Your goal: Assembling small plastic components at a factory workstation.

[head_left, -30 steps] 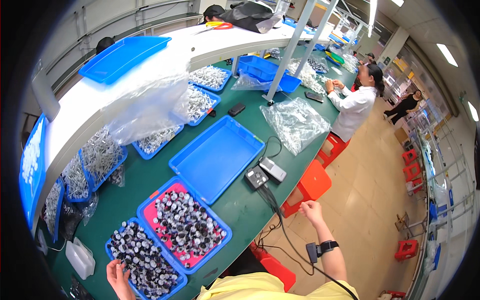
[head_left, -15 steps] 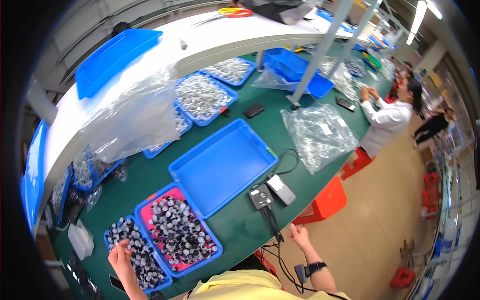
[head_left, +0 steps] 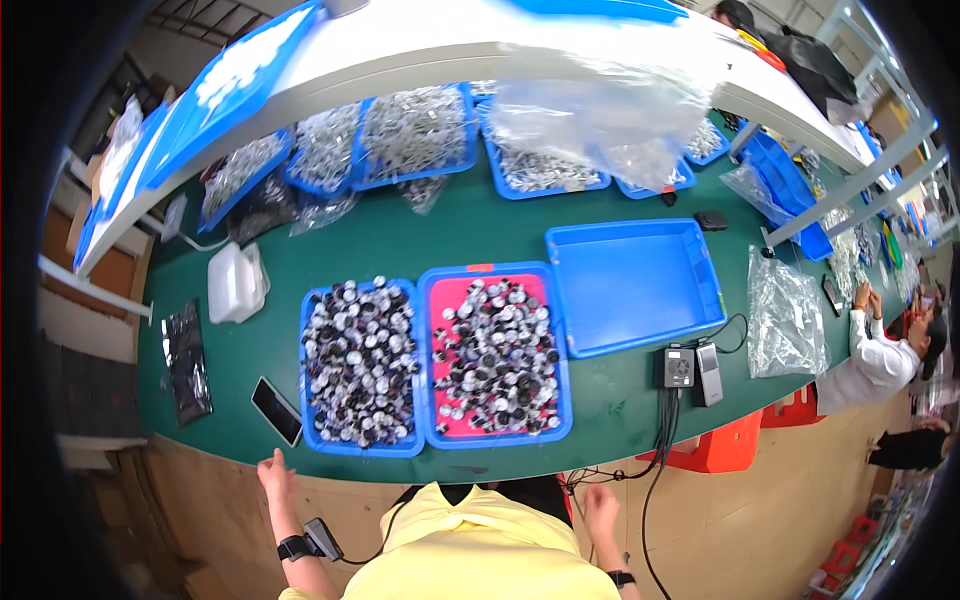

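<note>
My left hand [head_left: 277,476] is just off the table's near edge, below a dark-screened phone [head_left: 277,410]. Its fingers look loosely apart, with nothing seen in them. Lower than the table edge, my right hand [head_left: 601,512] has its fingers loosely curled and shows nothing in them. Closest on the tabletop are two blue trays side by side. Small round black-and-clear parts [head_left: 360,365] fill the left tray [head_left: 308,400]. Similar parts [head_left: 500,355] lie on a pink lining in the right tray [head_left: 562,370]. Neither hand touches a tray.
A bare blue tray [head_left: 635,285] stands to the right, near two small devices [head_left: 690,370] with cables. Plastic bags [head_left: 785,315] lie beyond. A white container [head_left: 237,283] sits left. Trays of pale parts [head_left: 415,130] line the back under a white shelf [head_left: 420,50]. A person [head_left: 870,355] sits far right.
The view has swung to the left. My left hand has moved from above the left tray to off the table edge. My right hand stays off the table, its fingers more curled.
</note>
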A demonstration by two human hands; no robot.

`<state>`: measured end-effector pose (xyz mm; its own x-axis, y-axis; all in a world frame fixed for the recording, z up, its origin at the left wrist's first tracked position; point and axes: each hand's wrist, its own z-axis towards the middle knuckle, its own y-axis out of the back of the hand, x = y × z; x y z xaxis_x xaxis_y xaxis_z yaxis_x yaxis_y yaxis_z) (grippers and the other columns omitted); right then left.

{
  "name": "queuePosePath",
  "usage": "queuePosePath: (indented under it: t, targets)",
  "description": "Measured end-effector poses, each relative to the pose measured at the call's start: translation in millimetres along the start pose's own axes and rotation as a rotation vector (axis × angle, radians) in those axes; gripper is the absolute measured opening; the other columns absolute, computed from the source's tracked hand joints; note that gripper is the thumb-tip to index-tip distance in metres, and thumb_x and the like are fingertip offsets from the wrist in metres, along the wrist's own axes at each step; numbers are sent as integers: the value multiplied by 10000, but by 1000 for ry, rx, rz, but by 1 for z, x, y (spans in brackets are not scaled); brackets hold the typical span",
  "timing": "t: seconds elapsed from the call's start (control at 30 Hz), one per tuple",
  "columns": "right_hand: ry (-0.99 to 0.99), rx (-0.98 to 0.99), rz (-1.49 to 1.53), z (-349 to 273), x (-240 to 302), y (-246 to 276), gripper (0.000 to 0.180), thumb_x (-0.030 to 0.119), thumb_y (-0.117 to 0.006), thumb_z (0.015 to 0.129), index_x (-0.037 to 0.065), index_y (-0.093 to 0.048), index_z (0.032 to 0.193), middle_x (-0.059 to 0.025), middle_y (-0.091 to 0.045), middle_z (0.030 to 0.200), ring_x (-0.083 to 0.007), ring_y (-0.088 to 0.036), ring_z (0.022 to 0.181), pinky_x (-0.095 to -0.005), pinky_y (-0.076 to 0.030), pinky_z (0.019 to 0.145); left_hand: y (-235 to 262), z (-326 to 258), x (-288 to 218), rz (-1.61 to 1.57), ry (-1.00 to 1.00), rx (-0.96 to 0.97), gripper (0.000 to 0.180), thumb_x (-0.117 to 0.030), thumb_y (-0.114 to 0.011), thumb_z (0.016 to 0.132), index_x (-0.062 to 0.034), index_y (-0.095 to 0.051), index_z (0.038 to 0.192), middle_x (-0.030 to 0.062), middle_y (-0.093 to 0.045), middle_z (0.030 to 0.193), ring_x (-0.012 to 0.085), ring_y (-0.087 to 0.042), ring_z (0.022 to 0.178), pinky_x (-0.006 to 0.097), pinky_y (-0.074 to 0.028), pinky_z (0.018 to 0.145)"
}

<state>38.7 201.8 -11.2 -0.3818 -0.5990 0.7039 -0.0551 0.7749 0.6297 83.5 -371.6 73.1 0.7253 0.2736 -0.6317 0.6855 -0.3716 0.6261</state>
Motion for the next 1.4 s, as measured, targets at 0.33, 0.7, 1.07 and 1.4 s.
queuePosePath:
  t: [0.33, 0.7, 1.07, 1.4]
  targets:
    - [-13, 373, 4, 153, 106, -33, 281, 59, -554, 791, -77, -496, 1030, -116, -594, 885, -165, -575, 775, -266, -455, 670, -78, -27, 44, -777, 453, 792, 287, -145, -504, 854, 60, -439, 1045, 266, -491, 1069, 362, -539, 932, 448, -474, 825]
    - [59, 333, -197, 184, 105, -37, 372, -84, -649, 591, -32, -485, 922, -72, -577, 800, -160, -562, 718, -293, -467, 644, -104, -31, 36, -719, 494, 686, 270, -43, -475, 861, 73, -425, 1099, 250, -552, 990, 400, -562, 924, 511, -496, 793]
    - [156, 454, 146, 180, 112, -39, 348, -43, -646, 574, -20, -517, 897, -120, -607, 829, -221, -580, 772, -335, -466, 705, -107, -33, 38, -729, 417, 558, 251, -54, -447, 883, 46, -436, 1113, 249, -549, 1026, 398, -590, 872, 519, -519, 734]
    - [-320, 821, 790, 190, 145, -31, 479, -41, -525, 629, -35, -474, 1105, -142, -591, 993, -252, -590, 901, -366, -496, 780, -75, -21, 42, -646, 668, 839, 326, -219, -491, 890, 21, -420, 1099, 239, -525, 1061, 383, -560, 924, 510, -488, 776]
